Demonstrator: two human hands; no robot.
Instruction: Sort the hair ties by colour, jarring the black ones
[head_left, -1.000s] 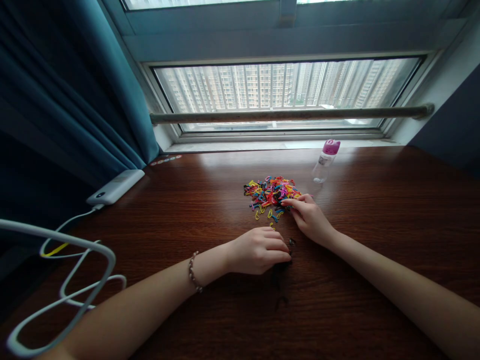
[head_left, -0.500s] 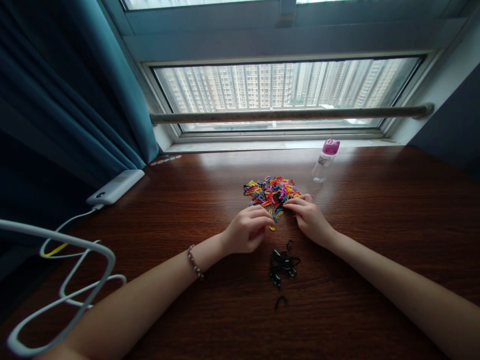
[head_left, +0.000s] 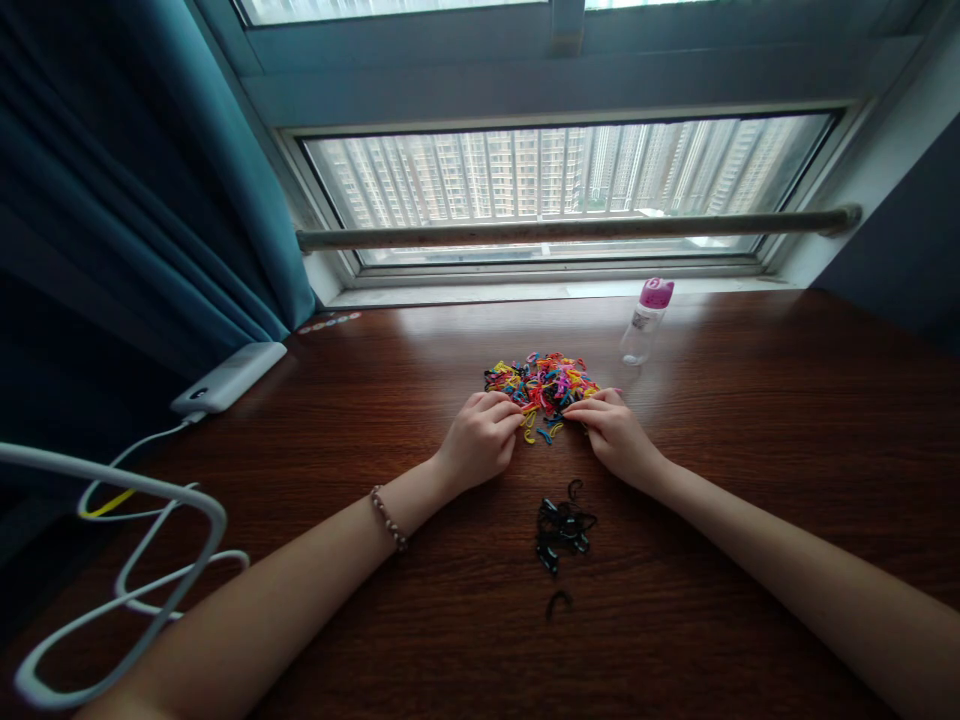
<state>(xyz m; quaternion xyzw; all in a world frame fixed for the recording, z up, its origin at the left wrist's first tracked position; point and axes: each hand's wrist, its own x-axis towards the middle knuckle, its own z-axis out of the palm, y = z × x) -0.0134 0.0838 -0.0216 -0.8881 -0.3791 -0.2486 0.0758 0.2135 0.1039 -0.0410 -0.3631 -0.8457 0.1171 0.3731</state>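
Observation:
A heap of small multicoloured bands lies on the brown wooden table. My left hand is at the heap's near left edge, fingers bent together; what its fingertips hold, if anything, is too small to make out. At the near right edge, my right hand has its thumb and fingers pinched beside some dark bands, and its hold is also unclear. Several yellow and blue bands lie loose between the hands. Closer to me is a small pile of black bands, with a single black band below it.
Behind the heap to the right stands a clear bottle with a pink cap. A white power bank with a looped white cable is at the left, beside a blue curtain. A window with a rail is behind the table.
My left hand has moved slightly away and to the left, up against the heap. A yellow band near its fingers now lies closer to the heap. My right hand has barely moved.

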